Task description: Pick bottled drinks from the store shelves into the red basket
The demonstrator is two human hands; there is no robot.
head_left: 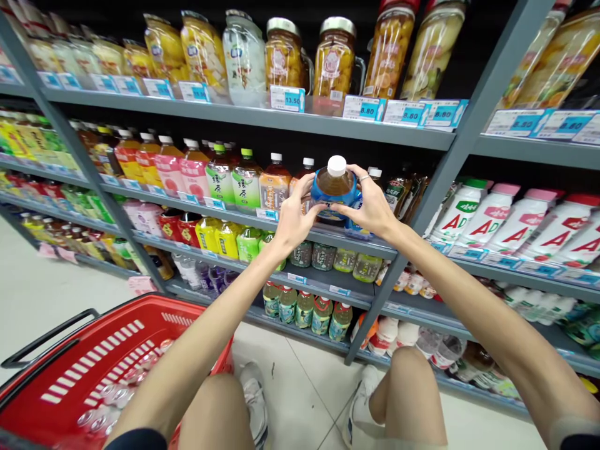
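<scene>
Both of my hands grip one drink bottle [334,187] with a white cap, brown contents and a blue label. It is held upright, slightly tipped toward me, at the front of the middle shelf. My left hand [299,209] wraps its left side, thumb across the front. My right hand [372,203], wearing a ring, closes on the right side, its thumb also in front. Behind my right hand, part of another blue-labelled bottle [359,228] shows. Left of my hands stand orange-labelled bottles [274,184] and green tea bottles [246,181].
A red shopping basket [107,331] holding several bottles stands at my lower left. Glass fruit jars [334,59] line the shelf above. White bottles marked A [529,215] are beyond the shelf upright at right. Green-labelled bottles [304,309] fill the lowest shelf.
</scene>
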